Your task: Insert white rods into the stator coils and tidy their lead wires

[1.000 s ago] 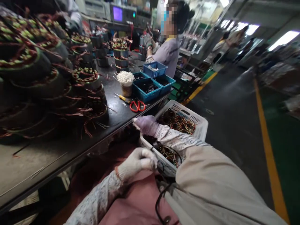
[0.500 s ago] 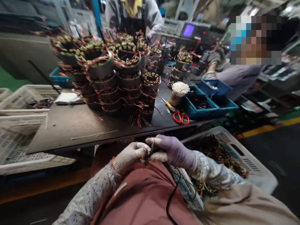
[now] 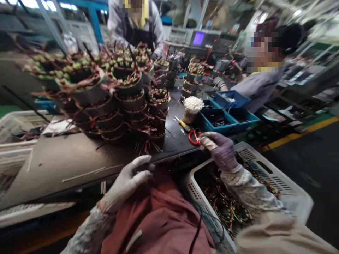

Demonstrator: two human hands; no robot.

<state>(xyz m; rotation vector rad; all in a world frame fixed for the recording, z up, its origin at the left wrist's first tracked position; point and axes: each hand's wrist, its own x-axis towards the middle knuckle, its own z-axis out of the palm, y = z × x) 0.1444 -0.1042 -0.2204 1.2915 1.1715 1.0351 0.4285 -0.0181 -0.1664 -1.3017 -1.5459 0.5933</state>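
The right hand, in a purple glove with whitish fingertips, reaches over the near edge of the desk to the red scissors. Its fingers are bunched close together and cover part of the scissors' handles; I cannot tell whether they pinch the handles or only touch them. The scissors lie on the desk by its near edge, just right of a yellow-handled screwdriver. The left hand, in a pale glove, is raised near the desk edge, above the red cloth on the person's lap, with its thumb and forefinger spread apart.

Beyond the scissors stands a cup crammed with white sticks, and to its right is a group of blue bins holding small dark parts, one with white bits in it. Tall stacks of grey rings with copper wires sticking out fill the left and middle of the desk. Thin pale sticks lie near its front edge, at left.

Below the right forearm, a white basket holds tangled coils of wire. One co-worker stands at the far side of the desk; another is at the far right
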